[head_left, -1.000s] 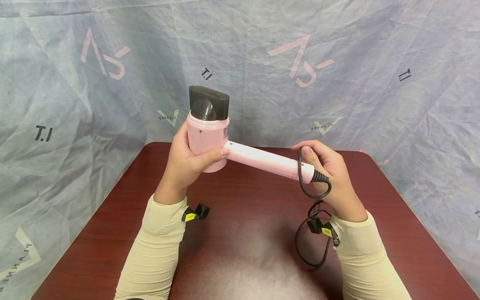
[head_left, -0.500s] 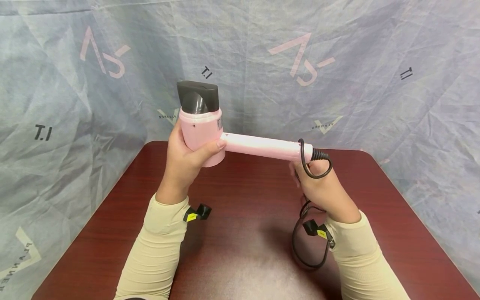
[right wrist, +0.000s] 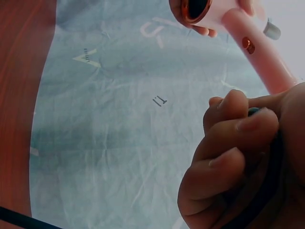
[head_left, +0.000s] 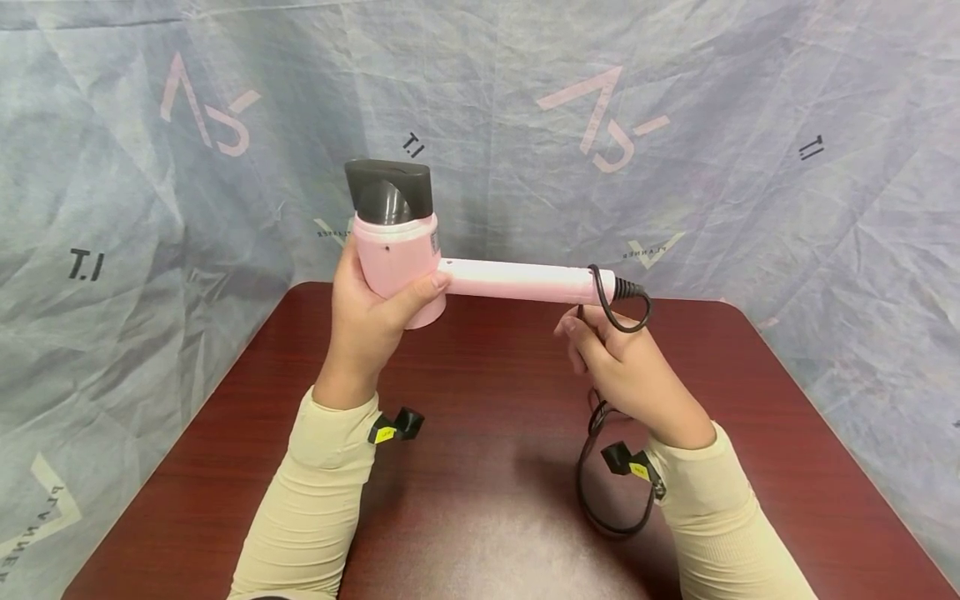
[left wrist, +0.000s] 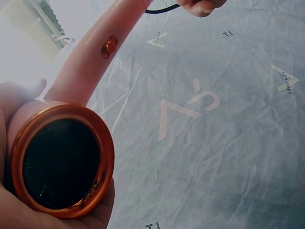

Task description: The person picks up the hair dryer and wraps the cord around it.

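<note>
Cream cloth, wrinkled: left sleeve (head_left: 303, 500), black wrist device at the cuff. Left hand (head_left: 363, 325) grips the smooth, rounded barrel of a pink hair dryer (head_left: 487, 279), thumb pressed along the near side, other fingers bent round the back. Dryer held up above the counter (head_left: 465, 467), which is glossy reddish-brown with a wood grain. Flat-mouthed black nozzle (head_left: 390, 196) points up; the straight, slim handle runs rightward, near level, to a ribbed black sleeve (head_left: 628, 288). Thin cord looped about the handle's end, a wider loop hanging lower. Right hand (head_left: 633, 371) just below that end, fingers curled round the cord; contact with the handle, cannot tell. Creased grey-blue fabric (head_left: 480, 150) behind. Left wrist view gives what the head view hides: copper ring (left wrist: 108, 143) about a dark, perforated disc (left wrist: 62, 164), and a copper switch (left wrist: 111, 46) on the handle. Right wrist view best shows the bent fingers holding dark cord against the palm.
</note>
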Demonstrator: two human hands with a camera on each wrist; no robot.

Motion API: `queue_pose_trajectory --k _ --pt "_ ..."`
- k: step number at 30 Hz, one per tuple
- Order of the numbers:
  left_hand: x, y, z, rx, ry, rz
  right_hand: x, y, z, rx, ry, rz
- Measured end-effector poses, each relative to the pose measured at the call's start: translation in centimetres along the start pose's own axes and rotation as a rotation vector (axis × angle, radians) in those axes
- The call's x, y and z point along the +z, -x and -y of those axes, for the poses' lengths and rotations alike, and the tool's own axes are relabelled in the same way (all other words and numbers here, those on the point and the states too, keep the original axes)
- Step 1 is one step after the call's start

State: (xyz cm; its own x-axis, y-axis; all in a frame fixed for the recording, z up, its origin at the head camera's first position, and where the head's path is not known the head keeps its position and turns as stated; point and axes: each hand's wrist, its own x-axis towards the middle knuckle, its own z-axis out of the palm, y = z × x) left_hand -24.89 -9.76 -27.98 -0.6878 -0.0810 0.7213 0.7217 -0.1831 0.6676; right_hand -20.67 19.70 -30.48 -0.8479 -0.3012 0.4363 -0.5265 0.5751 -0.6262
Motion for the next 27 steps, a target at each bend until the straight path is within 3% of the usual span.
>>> queue_pose_trajectory --k 6,12,18,27 --pt "0.5 0.1 -0.9 0.0 -0.004 -0.041 0.1 0.2 0.2 0.041 0.049 0.0" --pt "0.9 0.2 -2.3 0.021 0.012 -0.117 0.2 0.2 0.3 0.001 0.091 0.02" --pt "0.6 0.1 -2.4 0.045 0.011 -0.168 0.3 0.4 0.6 -0.005 0.095 0.056" --pt "0.3 -0.1 -2.2 0.054 0.015 -0.187 0.2 0.9 1.2 -0.031 0.128 0.045"
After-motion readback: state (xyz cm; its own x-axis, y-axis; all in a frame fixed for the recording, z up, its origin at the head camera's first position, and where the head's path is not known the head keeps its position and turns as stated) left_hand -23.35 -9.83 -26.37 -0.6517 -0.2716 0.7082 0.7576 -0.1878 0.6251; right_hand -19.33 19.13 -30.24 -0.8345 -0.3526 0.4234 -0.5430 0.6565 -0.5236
